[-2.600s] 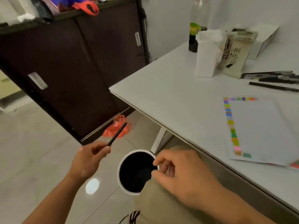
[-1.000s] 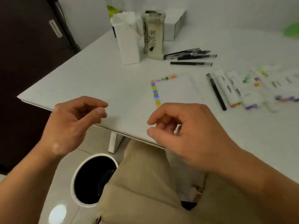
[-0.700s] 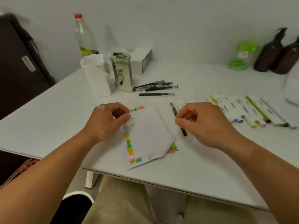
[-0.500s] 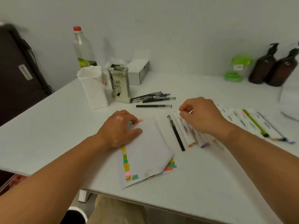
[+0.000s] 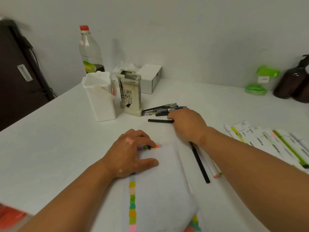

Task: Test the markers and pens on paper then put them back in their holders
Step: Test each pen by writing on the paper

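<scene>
Black plastic lies under the right hand (image 5: 187,126). Its fingers curl down over the near end of a lone black pen (image 5: 158,121), and the knuckles hide whether they pinch the barrel or only touch it, so I cannot tell. The left hand (image 5: 132,154) lies flat, fingers straight and thumb spread, pressing the top corner of the paper (image 5: 160,190) to the table (image 5: 50,139). Coloured swatches (image 5: 132,203) run down the sheet's left edge and along its top under the fingertips, with a small ink scribble (image 5: 160,145) just past them.

Under the right wrist a long black pen (image 5: 199,164) lies beside the sheet, with a pink-tipped marker (image 5: 214,172) close against it. Just beyond the right hand sits a bundle of black pens (image 5: 160,109), their ends against a printed holder (image 5: 130,96), and a white holder (image 5: 102,97) stands beside that. A row of white markers (image 5: 267,141) lies well to the right.

The lone pen looks light, stiff and smooth, and is likely to roll or skid if nudged on the hard top. A pinch at mid-barrel, thumb against two fingers, should lift it cleanly, whereas a grip at the very end would let it pivot. Whether it is capped is too small to tell. The paper is thin and would slide under a moving tip unless pinned, which the flat palm answers.
</scene>
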A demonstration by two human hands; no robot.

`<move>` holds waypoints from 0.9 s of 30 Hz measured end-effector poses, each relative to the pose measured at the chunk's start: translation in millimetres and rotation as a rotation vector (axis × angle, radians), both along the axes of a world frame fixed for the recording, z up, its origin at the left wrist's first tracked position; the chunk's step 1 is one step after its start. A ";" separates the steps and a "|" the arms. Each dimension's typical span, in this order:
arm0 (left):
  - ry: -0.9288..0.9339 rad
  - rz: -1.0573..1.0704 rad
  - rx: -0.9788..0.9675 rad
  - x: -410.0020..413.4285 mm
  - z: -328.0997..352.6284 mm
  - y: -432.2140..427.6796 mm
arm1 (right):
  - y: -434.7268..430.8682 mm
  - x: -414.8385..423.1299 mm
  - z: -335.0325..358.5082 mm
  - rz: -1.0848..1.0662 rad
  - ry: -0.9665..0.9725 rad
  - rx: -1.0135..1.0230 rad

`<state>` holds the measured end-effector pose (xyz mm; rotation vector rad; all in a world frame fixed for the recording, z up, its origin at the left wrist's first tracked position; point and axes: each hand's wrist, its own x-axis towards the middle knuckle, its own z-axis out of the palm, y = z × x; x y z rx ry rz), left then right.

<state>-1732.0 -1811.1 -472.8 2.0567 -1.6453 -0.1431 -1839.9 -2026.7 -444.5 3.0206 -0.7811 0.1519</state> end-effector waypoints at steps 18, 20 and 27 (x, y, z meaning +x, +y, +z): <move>0.382 -0.051 -0.226 -17.7 12.1 7.5 | 76.5 -71.9 15.2 -0.014 -0.777 1.237; 0.424 -0.080 -0.212 -22.5 12.7 6.9 | 81.8 -71.5 12.1 0.039 -0.738 1.231; 0.321 -0.027 -0.254 -25.3 12.0 8.3 | 87.4 -74.9 8.2 0.073 -0.760 1.165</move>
